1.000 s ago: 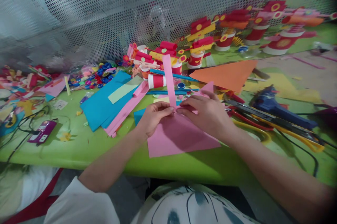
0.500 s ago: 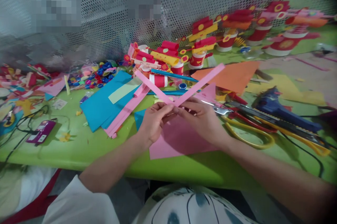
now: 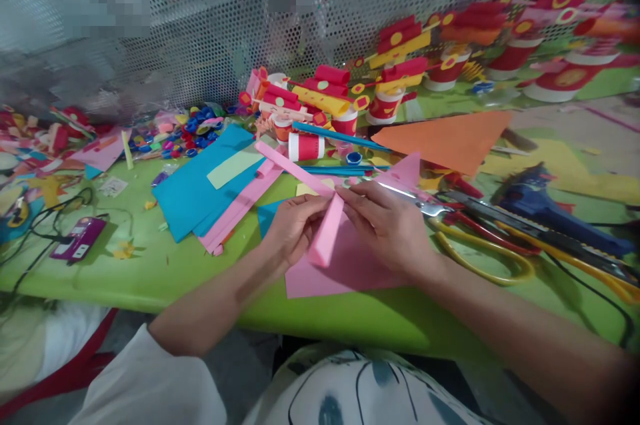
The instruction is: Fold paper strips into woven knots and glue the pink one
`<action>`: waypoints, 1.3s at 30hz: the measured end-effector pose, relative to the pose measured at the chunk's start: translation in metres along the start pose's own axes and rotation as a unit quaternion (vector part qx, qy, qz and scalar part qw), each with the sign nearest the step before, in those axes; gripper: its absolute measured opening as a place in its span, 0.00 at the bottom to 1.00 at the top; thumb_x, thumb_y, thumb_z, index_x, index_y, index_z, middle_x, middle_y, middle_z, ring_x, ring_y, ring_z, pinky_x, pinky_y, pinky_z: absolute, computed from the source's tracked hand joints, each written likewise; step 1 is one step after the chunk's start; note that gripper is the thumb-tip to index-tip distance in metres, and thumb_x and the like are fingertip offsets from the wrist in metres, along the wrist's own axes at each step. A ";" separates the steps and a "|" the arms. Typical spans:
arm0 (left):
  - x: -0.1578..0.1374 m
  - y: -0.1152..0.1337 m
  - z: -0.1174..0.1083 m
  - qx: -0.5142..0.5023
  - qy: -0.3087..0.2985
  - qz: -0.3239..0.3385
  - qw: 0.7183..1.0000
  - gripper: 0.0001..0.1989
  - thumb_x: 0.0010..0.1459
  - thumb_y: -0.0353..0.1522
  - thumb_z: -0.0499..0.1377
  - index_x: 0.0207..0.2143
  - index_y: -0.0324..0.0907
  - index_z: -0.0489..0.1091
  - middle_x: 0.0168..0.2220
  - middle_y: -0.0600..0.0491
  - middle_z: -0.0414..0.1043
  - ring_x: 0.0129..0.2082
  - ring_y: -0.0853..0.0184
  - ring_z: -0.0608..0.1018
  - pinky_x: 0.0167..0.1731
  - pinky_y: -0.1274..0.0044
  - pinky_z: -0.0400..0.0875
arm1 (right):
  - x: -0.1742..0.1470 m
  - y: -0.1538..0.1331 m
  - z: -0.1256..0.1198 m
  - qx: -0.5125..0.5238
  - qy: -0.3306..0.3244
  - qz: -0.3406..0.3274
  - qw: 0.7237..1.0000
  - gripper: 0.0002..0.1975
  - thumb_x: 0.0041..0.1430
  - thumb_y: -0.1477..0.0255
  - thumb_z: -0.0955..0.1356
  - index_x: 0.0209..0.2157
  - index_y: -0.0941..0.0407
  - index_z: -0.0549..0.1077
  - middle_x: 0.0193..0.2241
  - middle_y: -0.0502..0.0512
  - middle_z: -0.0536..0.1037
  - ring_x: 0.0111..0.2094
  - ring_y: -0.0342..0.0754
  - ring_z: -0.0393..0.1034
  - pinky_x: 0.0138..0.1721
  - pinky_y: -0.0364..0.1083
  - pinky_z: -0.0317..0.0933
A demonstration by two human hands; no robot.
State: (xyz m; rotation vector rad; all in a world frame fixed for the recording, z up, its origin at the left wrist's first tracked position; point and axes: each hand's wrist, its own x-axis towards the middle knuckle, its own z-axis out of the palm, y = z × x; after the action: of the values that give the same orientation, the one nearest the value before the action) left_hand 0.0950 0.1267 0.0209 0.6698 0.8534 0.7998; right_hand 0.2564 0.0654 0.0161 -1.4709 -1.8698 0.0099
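Note:
Between my hands are pink paper strips (image 3: 327, 232) that meet at a corner. One arm reaches up and left, the other folds down toward me. My left hand (image 3: 295, 228) pinches the corner from the left, fingers curled. My right hand (image 3: 385, 228) closes on the same corner from the right; some of its fingertips are hidden. Beneath both hands lies a pink paper sheet (image 3: 320, 282), with a blue sheet corner (image 3: 270, 217) showing at its left. Scissors with yellow handles (image 3: 480, 272) lie just right of my right hand.
A blue glue gun (image 3: 545, 205) and a cutter knife (image 3: 525, 225) lie at the right. Blue sheets (image 3: 185, 192) and long pink strips (image 3: 240, 212) are on the left, with a purple device (image 3: 79, 238) and cables. Red paper cups (image 3: 385, 105) with paper decorations stand behind.
The strip arm that pointed up and right has been folded over and now points down toward me. My hands stay at the corner. The view has shifted slightly.

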 end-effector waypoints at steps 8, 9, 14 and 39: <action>-0.006 0.009 0.005 -0.020 -0.023 -0.051 0.998 0.07 0.49 0.29 0.70 0.25 0.36 0.75 0.22 0.54 0.74 0.22 0.74 0.74 0.28 0.81 0.70 | -0.007 0.012 -0.001 -0.215 -0.013 -0.131 0.968 0.22 0.66 0.80 0.64 0.59 0.59 0.72 0.42 0.57 0.83 0.36 0.50 0.76 0.25 0.48 0.56; -0.005 0.009 0.005 -0.027 -0.026 -0.060 0.998 0.06 0.50 0.29 0.70 0.27 0.36 0.76 0.23 0.53 0.75 0.23 0.73 0.75 0.29 0.81 0.71 | -0.008 0.013 -0.002 -0.227 -0.011 -0.139 0.964 0.22 0.65 0.81 0.64 0.60 0.59 0.71 0.43 0.57 0.83 0.35 0.50 0.76 0.25 0.48 0.56; -0.002 0.005 0.000 -0.042 -0.046 -0.079 0.995 0.09 0.52 0.32 0.70 0.33 0.36 0.78 0.29 0.51 0.80 0.26 0.71 0.78 0.31 0.79 0.73 | -0.009 0.011 -0.001 -0.224 -0.015 -0.131 0.966 0.23 0.64 0.82 0.63 0.59 0.59 0.73 0.44 0.57 0.83 0.33 0.49 0.76 0.25 0.47 0.56; -0.009 0.006 0.001 0.243 -0.031 0.106 0.964 0.13 0.49 0.39 0.72 0.34 0.38 0.81 0.32 0.49 0.81 0.31 0.65 0.79 0.34 0.74 0.73 | 0.018 0.008 -0.023 0.356 -0.153 0.287 0.876 0.20 0.56 0.52 0.73 0.26 0.56 0.75 0.19 0.48 0.69 0.20 0.40 0.59 0.20 0.43 0.51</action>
State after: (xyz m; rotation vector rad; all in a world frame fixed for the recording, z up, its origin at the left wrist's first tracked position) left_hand 0.0905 0.1222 0.0292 1.2311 0.9400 0.7582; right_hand 0.2745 0.0734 0.0386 -1.4519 -1.3296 1.1486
